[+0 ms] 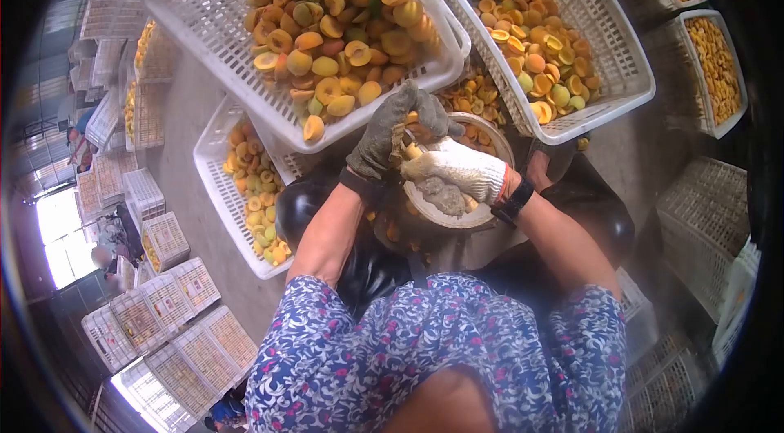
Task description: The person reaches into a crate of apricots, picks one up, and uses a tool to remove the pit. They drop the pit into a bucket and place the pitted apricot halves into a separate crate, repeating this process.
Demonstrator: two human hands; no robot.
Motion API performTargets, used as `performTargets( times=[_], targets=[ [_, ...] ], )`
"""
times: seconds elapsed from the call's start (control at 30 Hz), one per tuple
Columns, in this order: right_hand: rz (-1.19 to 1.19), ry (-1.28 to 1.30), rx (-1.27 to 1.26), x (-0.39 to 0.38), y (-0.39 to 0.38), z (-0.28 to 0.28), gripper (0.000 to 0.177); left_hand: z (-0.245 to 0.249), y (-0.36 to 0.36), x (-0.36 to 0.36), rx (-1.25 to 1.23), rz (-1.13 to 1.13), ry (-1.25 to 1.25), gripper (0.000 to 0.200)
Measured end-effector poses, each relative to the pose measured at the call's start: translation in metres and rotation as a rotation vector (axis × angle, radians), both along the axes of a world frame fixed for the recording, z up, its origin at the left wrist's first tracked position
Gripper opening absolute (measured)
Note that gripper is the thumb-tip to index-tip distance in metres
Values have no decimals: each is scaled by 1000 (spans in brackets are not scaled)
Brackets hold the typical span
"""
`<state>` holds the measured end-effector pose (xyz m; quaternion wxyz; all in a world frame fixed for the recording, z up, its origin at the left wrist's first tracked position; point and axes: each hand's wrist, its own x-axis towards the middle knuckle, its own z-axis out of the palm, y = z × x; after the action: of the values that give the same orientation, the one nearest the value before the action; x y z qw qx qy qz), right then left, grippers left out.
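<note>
My left hand (388,135), in a dark grey glove, is closed with its fingers curled over a piece of orange fruit. Against it, my right hand (457,174), in a white glove with a dirty grey patch, closes on pale yellow fruit pieces. Both hands meet above a round white bucket (500,139), which has fruit pieces inside. Just beyond them a white crate (245,94) holds halved apricots (327,33). The exact hold of each fingertip is hard to make out.
A second crate (621,41) of apricot halves stands at the upper right. Another crate (229,229) is at the left. Stacked crates (155,310) line the left side, more (706,204) the right. People are in the far left background.
</note>
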<state>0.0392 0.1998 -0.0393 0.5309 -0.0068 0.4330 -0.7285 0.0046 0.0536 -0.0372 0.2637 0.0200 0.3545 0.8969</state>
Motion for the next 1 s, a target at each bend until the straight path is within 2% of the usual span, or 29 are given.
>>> performTargets(
  times=[0.03,0.07,0.1,0.13,0.17,0.23,0.27,0.3,0.33,0.37,0.4,0.43,0.47,0.5,0.57,0.6,0.67,0.77,0.9,0.97,1.0],
  targets=[
    [-1,5,-3,-6,5,16,19,2,-1,0,-9,-6,-4,51],
    [217,303,194,-16,15,43,19,3,-4,-3,-13,-10,3,51],
    [435,596,395,-21,21,58,20,3,-10,-4,-320,21,26,51],
    [444,1152,384,0,20,-4,21,3,-15,-5,-626,56,46,52],
    [673,1041,734,5,24,16,26,2,-21,-8,-631,57,49,52],
    [620,1139,963,17,35,4,26,11,-27,-22,-844,236,-78,51],
    [611,1138,967,16,36,-1,26,19,-24,-27,-745,292,-11,48],
    [499,1198,915,13,36,-6,24,26,-18,-34,-746,290,-9,48],
    [386,1254,859,9,35,-8,23,61,3,-45,-480,398,-68,44],
    [385,1250,856,7,36,-4,23,79,15,-53,-213,500,-130,41],
    [323,1250,816,5,37,6,23,71,10,-61,-218,498,-135,41],
    [258,1256,781,2,40,12,23,58,-2,-76,-539,414,26,37],
    [306,1303,816,-1,40,3,23,45,-13,-94,-851,317,203,35],
    [296,1305,823,-2,43,1,23,30,-26,-105,-1546,130,525,39],
    [251,1310,891,0,44,-2,23,-28,-41,-110,-2187,82,718,51],
    [245,1303,894,1,45,-4,23,-30,-36,-109,-2185,74,726,51],
    [203,1333,859,1,47,-6,23,-30,-23,-100,-2197,155,547,52],
    [158,1296,870,-5,48,7,23,-20,-11,-96,-2155,91,534,59],
    [94,1288,845,-16,46,14,22,-49,-13,-93,-2106,226,695,56],
    [137,1197,924,-26,44,23,23,-47,-17,-93,-1913,336,749,49],
    [-57,1326,836,-28,47,11,23,-44,-24,-94,-1913,345,748,49]
  ],
)
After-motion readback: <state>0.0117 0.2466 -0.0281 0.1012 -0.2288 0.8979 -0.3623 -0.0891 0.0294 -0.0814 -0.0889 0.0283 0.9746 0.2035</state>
